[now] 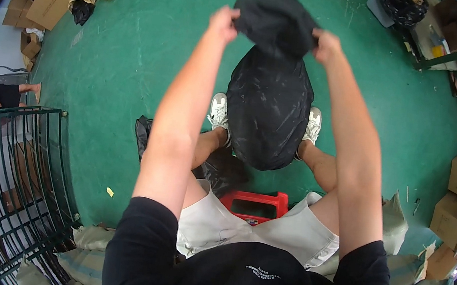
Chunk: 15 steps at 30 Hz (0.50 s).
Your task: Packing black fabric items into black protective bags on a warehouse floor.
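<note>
Both my arms stretch forward, holding a black fabric piece [277, 23] by its two sides. My left hand [224, 25] pinches its left edge and my right hand [326, 46] its right edge. The fabric is rounded, limp and slightly blurred; its exact kind is unclear. Just below it stands a large, oval black bundle [269, 110] with a creased, scuffed surface, set between my white shoes. The fabric's lower edge overlaps the bundle's far end, and I cannot tell whether they touch or are joined.
I sit over a red plastic stool [284, 203]. Black plastic bags [221, 173] lie by my left leg. A green metal rack [20, 190] stands at left, cardboard boxes [452, 221] at right, and stuffed woven sacks [88, 262] behind me. Other people sit near the room's edges.
</note>
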{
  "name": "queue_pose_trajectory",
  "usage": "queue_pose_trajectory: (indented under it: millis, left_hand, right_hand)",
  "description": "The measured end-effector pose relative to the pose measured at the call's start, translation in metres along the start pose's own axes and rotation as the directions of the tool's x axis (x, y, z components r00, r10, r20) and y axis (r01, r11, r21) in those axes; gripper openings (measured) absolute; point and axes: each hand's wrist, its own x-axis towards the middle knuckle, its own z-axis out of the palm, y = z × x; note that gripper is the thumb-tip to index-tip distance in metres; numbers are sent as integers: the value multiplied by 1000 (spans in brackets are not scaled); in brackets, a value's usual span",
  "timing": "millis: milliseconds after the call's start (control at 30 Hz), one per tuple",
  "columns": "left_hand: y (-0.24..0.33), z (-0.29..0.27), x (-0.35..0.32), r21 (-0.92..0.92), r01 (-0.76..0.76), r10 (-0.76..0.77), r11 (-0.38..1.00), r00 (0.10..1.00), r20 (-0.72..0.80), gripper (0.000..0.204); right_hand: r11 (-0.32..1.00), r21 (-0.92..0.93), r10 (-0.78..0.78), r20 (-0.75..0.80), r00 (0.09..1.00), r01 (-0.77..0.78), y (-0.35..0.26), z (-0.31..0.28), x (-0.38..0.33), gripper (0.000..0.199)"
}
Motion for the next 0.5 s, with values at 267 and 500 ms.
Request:
queue_pose_trajectory:
  millis: [267,500]
  left_hand:
    - [-141,-89,-126,342,179,-3,923,889,-459,60]
    - [-159,-146,-156,582,145,226,800,826,-517,54]
  right_hand:
    - [985,-81,118,-315,942,-150,156,-141,-79,30]
    - [859,-500,-176,-486,856,-108,198,-113,-149,39]
